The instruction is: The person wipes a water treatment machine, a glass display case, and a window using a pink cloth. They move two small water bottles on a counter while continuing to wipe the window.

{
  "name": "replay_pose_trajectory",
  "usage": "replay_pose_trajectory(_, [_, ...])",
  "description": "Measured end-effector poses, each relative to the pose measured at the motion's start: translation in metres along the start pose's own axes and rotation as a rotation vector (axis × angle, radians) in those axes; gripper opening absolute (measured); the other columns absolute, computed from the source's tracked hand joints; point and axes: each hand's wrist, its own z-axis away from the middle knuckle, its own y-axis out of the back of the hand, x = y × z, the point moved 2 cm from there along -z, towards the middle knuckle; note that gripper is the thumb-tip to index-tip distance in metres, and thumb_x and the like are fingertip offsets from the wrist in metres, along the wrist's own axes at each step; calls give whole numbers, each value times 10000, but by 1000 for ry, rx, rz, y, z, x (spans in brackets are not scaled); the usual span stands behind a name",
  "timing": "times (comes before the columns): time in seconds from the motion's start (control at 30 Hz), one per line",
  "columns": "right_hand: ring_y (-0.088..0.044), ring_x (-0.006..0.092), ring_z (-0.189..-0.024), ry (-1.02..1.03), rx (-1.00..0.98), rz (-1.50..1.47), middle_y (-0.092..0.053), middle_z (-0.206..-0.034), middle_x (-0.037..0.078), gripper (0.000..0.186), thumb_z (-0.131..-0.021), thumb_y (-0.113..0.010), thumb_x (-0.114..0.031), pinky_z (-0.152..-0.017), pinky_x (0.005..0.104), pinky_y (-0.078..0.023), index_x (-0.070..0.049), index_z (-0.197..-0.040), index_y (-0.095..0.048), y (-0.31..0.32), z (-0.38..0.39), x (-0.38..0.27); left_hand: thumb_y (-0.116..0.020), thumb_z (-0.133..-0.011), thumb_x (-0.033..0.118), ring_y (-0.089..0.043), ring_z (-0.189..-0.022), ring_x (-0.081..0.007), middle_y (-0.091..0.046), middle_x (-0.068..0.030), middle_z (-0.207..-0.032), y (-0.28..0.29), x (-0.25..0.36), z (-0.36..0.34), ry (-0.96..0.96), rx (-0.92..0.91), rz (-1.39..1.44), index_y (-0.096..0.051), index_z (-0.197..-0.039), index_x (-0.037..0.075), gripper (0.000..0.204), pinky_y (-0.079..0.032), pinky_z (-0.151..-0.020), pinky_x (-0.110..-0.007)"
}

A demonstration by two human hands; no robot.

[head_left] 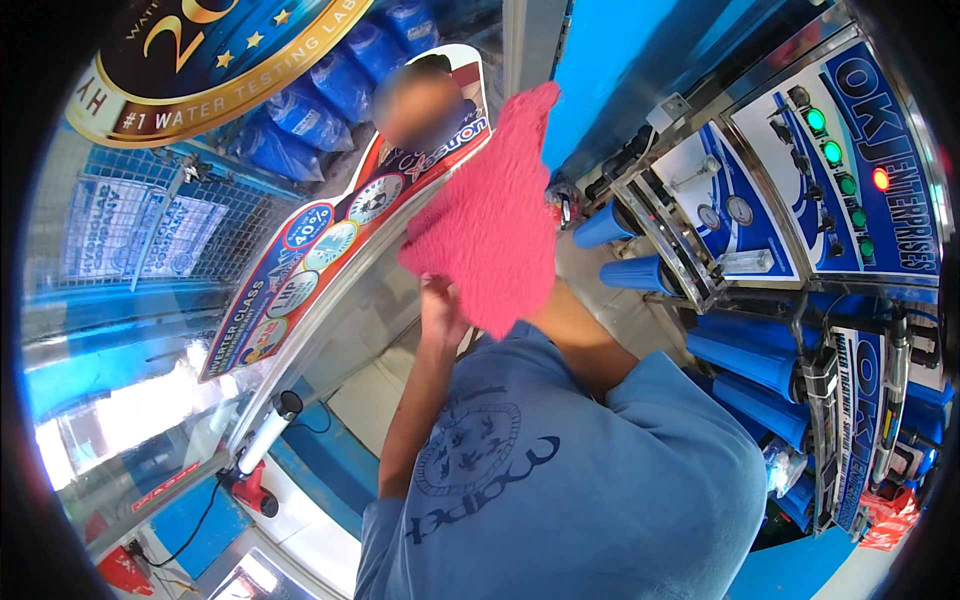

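A pink fluffy cloth (490, 220) is spread out in front of my chest, its upper corner reaching toward a blue wall panel. My left hand (441, 308) grips the cloth at its lower left edge, with the fingers partly behind the fabric. My right forearm (580, 340) runs up behind the cloth's lower right side. The cloth covers my right hand, so its fingers do not show.
On the left stands a glass panel with a printed sticker strip (310, 260); blue wrapped containers (310, 110) sit behind it. A red and white device (262, 450) is below. To the right are blue filter housings (745, 360) and a control panel (840, 170) with lit lamps.
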Motion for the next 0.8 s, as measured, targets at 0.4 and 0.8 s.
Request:
replay_pose_trajectory(0.4, [-529, 396, -1170, -202, -147, -194, -599, -1234, 172, 568, -718, -752, -323, -1010, 521, -390, -80, -1213, -613, -4, 28, -19, -593, -866, 498, -540, -1171, -273, -571, -109, -1267, -11, 26, 44, 130, -330, -501, -461, -1368, 34, 696, -408, -1047, -442])
replay_pose_trajectory(0.8, [-581, 395, -1084, -152, -74, 117, -653, -1113, 172, 452, -728, -722, -351, -948, 530, -422, -74, -1081, -664, 22, 4, -10, -563, -918, 417, -563, -636, -199, -610, -68, -920, 34, 3, 25, 534, -351, 356, -587, -1195, 75, 441, -449, -580, -305])
